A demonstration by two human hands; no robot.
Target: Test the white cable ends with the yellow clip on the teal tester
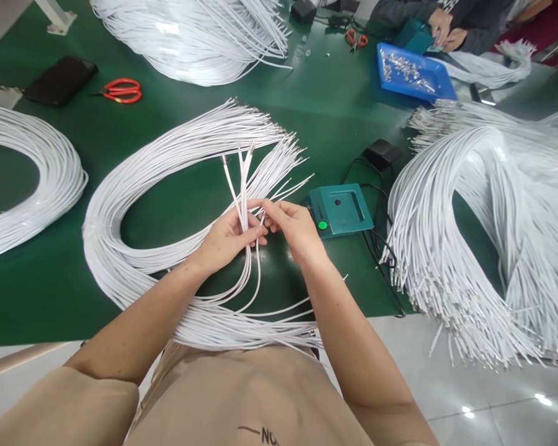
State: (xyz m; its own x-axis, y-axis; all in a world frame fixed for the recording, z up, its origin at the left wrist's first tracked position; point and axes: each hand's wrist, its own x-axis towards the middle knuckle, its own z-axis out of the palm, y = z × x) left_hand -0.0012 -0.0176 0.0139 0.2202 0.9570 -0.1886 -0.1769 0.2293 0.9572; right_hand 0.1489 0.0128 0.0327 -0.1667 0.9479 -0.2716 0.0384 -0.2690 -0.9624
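Left hand [230, 238] pinched round a few white cables [243, 189], tips pointing away from the body; right hand [295, 229] has fingertips bunched close beside, seemingly on one cable, exact grip hidden. I'd keep the pinch light, separate one at a time, tips fanned, no kinks in the tails. Held cables sit between the hands, mostly left, over the open side of the cable loop [105, 204] on the counter [335, 124].
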